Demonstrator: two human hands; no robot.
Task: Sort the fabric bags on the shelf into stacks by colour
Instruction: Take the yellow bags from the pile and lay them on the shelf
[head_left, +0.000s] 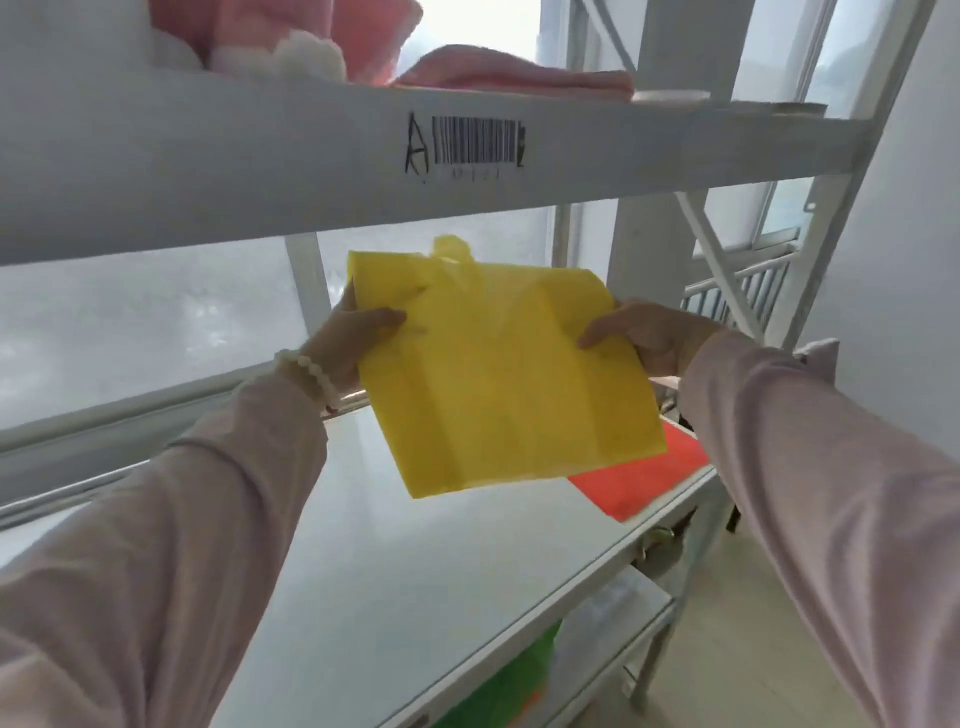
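The person holds a flat yellow fabric bag (509, 384) in the air above the white middle shelf (405, 561). The left hand (353, 338) pinches its left edge and the right hand (649, 338) its right edge, with the fingers (387, 316) closed on the cloth and the thumbs on top. The bag is thin and limp and is held only at the two sides, so it may slip from one hand, or sag and unfold when it is put down. Its lower corner hangs over a flat orange fabric bag (644, 478) that lies at the right end of this shelf. If the yellow bag is lowered there, the two colours will probably be mixed. Its loose handle is close under the grey upper shelf beam (260, 156) and could catch on it. Both bags look flat and probably empty. The upper shelf carries folded pink cloth (514, 73), and the shelf below holds a green fabric bag (498, 686), only partly visible.
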